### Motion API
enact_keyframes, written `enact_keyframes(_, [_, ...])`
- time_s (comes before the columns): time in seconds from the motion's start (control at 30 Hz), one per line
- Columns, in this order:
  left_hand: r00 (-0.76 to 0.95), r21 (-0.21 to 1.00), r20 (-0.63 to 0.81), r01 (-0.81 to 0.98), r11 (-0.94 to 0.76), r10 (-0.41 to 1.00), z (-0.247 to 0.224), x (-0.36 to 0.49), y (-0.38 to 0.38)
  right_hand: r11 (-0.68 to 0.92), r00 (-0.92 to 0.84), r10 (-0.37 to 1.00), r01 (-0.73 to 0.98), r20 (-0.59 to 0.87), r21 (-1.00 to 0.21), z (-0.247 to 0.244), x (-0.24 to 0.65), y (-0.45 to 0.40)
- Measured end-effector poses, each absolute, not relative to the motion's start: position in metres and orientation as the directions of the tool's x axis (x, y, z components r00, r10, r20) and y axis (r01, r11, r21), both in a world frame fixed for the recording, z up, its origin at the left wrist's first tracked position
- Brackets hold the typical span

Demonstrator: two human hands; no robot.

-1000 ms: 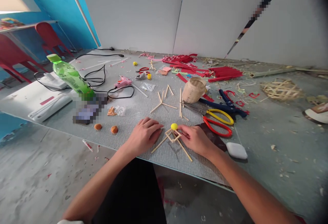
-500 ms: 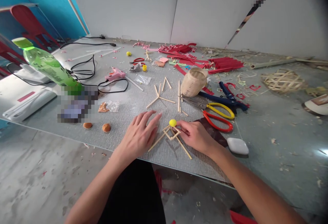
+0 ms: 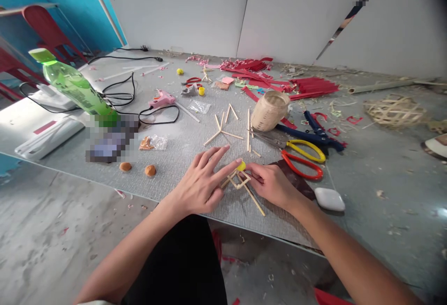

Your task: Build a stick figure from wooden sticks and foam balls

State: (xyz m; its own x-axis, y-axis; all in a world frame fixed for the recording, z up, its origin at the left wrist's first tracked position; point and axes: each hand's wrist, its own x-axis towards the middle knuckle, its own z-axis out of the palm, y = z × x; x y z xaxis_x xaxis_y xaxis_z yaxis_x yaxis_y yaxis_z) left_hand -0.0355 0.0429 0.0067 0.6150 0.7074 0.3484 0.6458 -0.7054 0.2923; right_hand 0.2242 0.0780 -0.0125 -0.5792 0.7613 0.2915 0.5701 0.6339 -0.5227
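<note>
Littered tabletop (image 3: 185,149): my spread left hand (image 3: 200,183) meets the yellow ball (image 3: 241,167) atop a stick frame (image 3: 238,186); my right hand (image 3: 271,183) bunches alongside, grip unclear. Hard pressing could topple it.

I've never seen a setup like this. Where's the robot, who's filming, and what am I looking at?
There is no robot here: these are a person's bare hands. The camera is worn on that person's head, looking forward and down, so you see roughly what they see.

The left hand is spread, its index fingertip seemingly touching a small yellow ball atop a little stick frame. The right hand has its fingertips at the ball's other side; whether they pinch the ball or the frame is hard to tell.

Around them on the table are scissors, a tan round container, a pink glue gun, a leaning green bottle and red strips.
</note>
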Motion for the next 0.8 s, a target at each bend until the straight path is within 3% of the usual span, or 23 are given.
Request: enact_keyframes(0.8, [0.496, 0.323, 0.328, 0.740, -0.589, 0.804, 0.0004, -0.0363, 0.0389, 0.643, -0.569, 0.758, 0.567, 0.321, -0.514, -0.0122, 0.2234, 0.0777])
